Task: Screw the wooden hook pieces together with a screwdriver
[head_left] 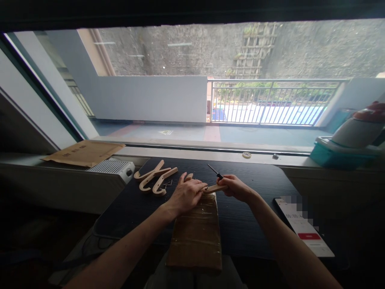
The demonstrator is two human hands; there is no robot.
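A brown tape-wrapped board [195, 241] leans from my lap onto the table edge. My left hand [187, 194] lies over its upper end, its fingers closed at the curved end of a pale wooden hook [215, 188]. A second wooden piece [188, 177] shows behind those fingers. In my right hand [236, 187] is a screwdriver [214, 170], its dark shaft pointing up and left, away from the hook. The right fingers also touch the hook's straight end. Several more wooden hooks [159, 188] lie left of my hands beside loose screws [167, 184].
The dark table [249, 224] stands below a window. A phone [303, 228] showing a timer lies at its right. On the sill are a tape roll [246, 155], a small metal object [275, 156] and a teal box [339, 152]. A brown envelope [86, 152] rests above a radiator [112, 168].
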